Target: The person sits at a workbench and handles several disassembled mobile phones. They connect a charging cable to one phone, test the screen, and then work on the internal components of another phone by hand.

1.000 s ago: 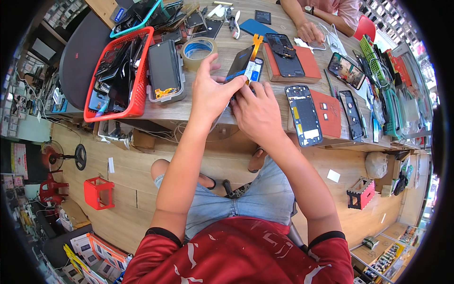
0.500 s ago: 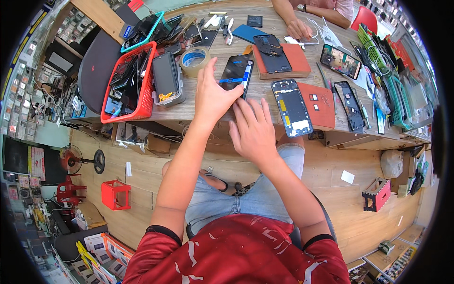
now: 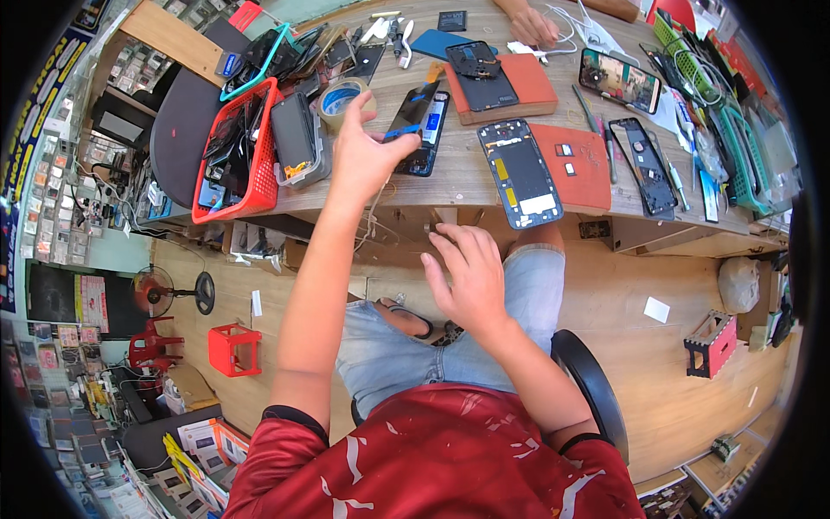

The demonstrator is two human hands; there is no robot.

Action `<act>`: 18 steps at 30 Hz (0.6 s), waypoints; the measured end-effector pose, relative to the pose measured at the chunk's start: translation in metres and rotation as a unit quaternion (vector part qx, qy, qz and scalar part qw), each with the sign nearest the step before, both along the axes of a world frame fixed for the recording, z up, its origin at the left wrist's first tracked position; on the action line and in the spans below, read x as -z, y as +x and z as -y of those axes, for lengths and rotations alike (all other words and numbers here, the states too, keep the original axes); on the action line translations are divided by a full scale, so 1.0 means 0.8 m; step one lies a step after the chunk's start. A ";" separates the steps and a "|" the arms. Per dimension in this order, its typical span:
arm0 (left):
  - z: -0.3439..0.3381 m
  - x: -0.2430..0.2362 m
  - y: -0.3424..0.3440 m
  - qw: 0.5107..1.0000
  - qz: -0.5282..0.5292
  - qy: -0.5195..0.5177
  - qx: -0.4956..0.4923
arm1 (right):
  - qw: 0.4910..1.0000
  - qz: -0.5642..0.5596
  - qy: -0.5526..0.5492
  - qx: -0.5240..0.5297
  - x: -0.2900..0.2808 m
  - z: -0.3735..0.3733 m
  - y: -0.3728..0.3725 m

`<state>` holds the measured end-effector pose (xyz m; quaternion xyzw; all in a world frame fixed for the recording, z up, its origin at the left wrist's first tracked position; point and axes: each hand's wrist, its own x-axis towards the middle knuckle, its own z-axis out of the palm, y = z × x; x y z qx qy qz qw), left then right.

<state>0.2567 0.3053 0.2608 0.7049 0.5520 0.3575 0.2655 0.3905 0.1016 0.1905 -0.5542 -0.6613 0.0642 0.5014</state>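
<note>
My left hand [image 3: 365,160] grips a black phone screen [image 3: 412,109] with blue tape strips, thumb on one side and fingers on the other. The screen is tilted up over an opened phone body [image 3: 433,125], whose blue-and-white inside shows along its right. An orange flex cable [image 3: 435,73] shows at their far end. My right hand [image 3: 471,272] hangs above my lap, fingers spread and holding nothing. On the right, a dark phone mid-frame [image 3: 521,173] with yellow and white patches lies partly on a red-brown pad [image 3: 581,186] bearing small cards [image 3: 565,150].
Left of the screen are a tape roll [image 3: 333,97], a clear box [image 3: 322,164] and a red basket [image 3: 270,177] of phones. Beyond it, a dark phone part [image 3: 488,86] rests on a red-brown block [image 3: 532,91]. A lit phone [image 3: 619,80] stands right; another person's hand [image 3: 533,28] is at the far side.
My right hand has drawn back from the phone to above my lap. The screen, held in my left hand, has tilted up, uncovering more of the body. The other person's arm has shifted outward.
</note>
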 end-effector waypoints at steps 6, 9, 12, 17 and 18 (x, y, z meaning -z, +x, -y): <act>0.000 -0.011 -0.004 0.987 0.118 -0.107 0.025 | 0.999 -0.046 -0.024 -0.001 0.012 0.007 0.000; 0.003 -0.017 -0.001 0.986 0.116 -0.121 0.022 | 0.998 -0.051 -0.036 -0.009 0.017 0.013 0.001; 0.005 -0.014 -0.001 0.985 0.122 -0.116 0.022 | 0.998 -0.045 -0.035 -0.015 0.025 0.015 0.002; 0.007 -0.010 -0.001 0.990 0.103 -0.095 0.022 | 0.997 -0.053 -0.042 -0.021 0.032 0.017 0.004; 0.008 -0.006 -0.002 0.993 0.081 -0.079 0.021 | 0.997 -0.058 -0.041 -0.023 0.032 0.017 0.003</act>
